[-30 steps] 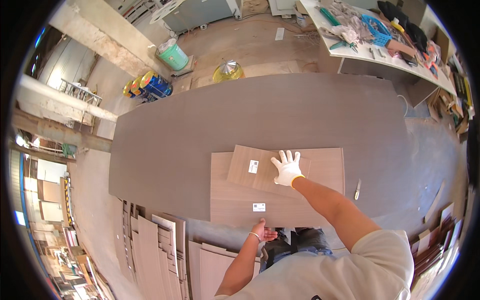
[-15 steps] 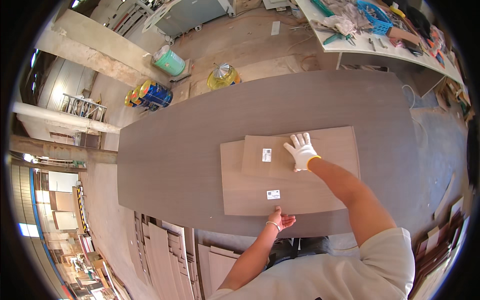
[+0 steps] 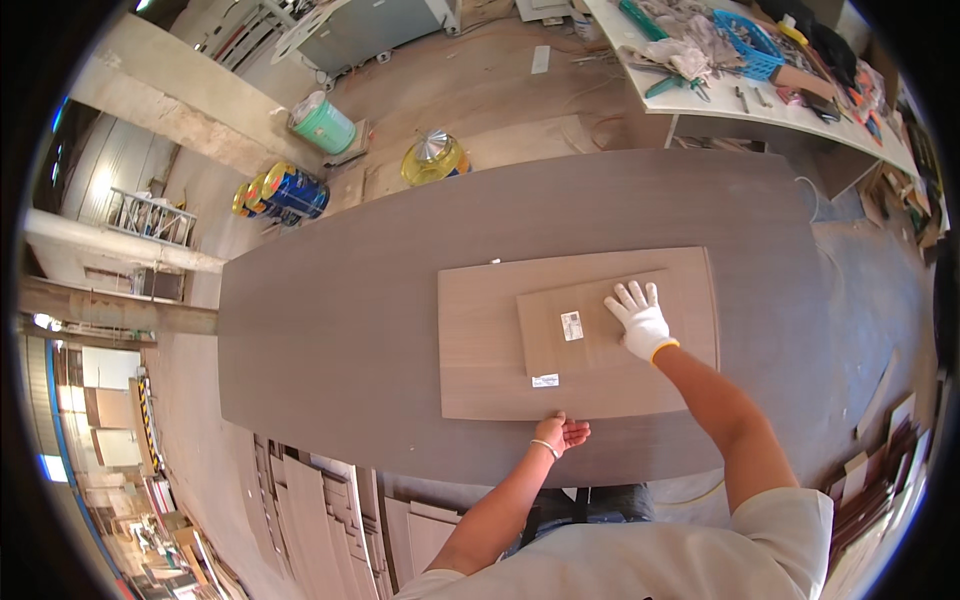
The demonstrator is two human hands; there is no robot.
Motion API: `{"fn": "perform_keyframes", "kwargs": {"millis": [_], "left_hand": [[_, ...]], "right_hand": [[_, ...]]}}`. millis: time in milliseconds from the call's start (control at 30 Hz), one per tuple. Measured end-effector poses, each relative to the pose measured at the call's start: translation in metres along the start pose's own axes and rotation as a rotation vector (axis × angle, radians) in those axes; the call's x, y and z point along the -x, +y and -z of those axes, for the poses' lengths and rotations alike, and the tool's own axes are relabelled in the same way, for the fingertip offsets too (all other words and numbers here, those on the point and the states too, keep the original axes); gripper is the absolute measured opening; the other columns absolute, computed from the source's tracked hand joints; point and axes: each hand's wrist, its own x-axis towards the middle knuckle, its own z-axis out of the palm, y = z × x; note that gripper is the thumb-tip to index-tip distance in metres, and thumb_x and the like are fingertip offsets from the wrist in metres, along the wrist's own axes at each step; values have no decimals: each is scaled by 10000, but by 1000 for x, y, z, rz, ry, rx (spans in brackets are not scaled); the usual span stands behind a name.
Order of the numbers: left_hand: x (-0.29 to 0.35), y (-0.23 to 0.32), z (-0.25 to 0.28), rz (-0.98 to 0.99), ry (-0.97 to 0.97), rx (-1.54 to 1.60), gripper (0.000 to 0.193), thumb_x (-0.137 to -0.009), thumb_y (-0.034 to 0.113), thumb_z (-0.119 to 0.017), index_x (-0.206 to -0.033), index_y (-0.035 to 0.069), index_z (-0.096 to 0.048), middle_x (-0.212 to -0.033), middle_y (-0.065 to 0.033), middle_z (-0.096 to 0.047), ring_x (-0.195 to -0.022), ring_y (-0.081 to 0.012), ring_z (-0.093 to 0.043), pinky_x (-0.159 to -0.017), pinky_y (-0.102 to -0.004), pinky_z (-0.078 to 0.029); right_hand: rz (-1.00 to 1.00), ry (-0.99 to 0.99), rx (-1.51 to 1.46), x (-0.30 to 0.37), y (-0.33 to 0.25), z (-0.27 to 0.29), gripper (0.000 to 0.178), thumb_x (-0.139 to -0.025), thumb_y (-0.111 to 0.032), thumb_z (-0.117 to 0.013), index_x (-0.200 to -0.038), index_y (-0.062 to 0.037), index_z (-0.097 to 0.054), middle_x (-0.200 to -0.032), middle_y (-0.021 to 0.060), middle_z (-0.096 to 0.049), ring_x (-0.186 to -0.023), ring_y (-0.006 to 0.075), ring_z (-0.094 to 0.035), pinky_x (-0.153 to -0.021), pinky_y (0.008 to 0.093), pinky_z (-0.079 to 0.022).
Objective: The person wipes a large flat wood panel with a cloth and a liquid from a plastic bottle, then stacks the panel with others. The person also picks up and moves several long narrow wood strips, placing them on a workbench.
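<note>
My right hand (image 3: 640,318), in a white knit glove with a yellow cuff, lies flat with fingers spread on the right part of a small brown wood-grain panel (image 3: 545,335). This panel carries a white label and sits askew on a larger panel (image 3: 475,390) of the same brown. A second white label (image 3: 545,381) shows on the larger panel, just below the small one. At the larger panel's near edge is my bare left hand (image 3: 562,434), a bracelet at the wrist. Its palm is turned up, fingers stretched out to the right, thumb against the edge.
Both panels rest on a large grey-brown board (image 3: 330,330). Beyond it stand a yellow container (image 3: 436,160), blue tins (image 3: 295,190) and a green bucket (image 3: 323,124). A cluttered white table (image 3: 660,100) is far right. Wood boards (image 3: 310,510) lie below the near edge.
The small panel has shifted right and toward me over the larger one and turned a little, with my gloved right hand on it. My left hand stays at the near edge.
</note>
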Motion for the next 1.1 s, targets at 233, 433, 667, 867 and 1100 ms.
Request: {"fn": "perform_keyframes", "kwargs": {"millis": [233,433,667,867,1100], "left_hand": [[56,97,-57,-146,8,-1293,373,-972,373,-559,-863,27,-643,-956,-217,-736,-785,-332,-739,-675,-431,-576],[24,264,-43,-1396,420,-1730,467,-899,353,-682,-1303,148,-571,-1305,-189,-571,-1230,-401,-514,-996,-531,-424],[37,132,-87,-1373,-300,-2431,860,-846,474,-712,-1544,119,-359,-1657,-165,-183,-1540,-375,-84,-1230,-593,-94],[0,-18,-110,-1566,-787,-2410,633,-930,302,-614,-1503,110,-426,-1599,-158,-321,-1493,-341,-251,-1224,-524,-203],[-30,-111,-245,-1998,-682,-2335,436,-931,164,-527,-1364,122,-566,-1287,-105,-571,-1202,-275,-511,-1014,-433,-412]], "right_hand": [[-382,287,-221,78,-53,-56,614,-858,-264,-650,-1445,-177,-493,-1541,149,-396,-1445,430,-271,-1149,711,-119],[-441,268,-368,128,-134,-43,661,-736,-182,-709,-1354,-70,-505,-1442,182,-434,-1355,388,-358,-1117,584,-238],[-848,248,-595,310,-261,-117,464,-726,-123,-649,-1185,-57,-634,-1280,182,-571,-1163,381,-545,-988,479,-440],[-1706,-142,-1124,441,-377,-199,478,-890,-227,-518,-1334,-76,-611,-1338,186,-622,-1268,350,-568,-1084,403,-441],[-1726,130,-1401,471,-447,-188,476,-887,-213,-542,-1329,-56,-621,-1316,171,-651,-1242,310,-606,-1076,361,-445]]}}
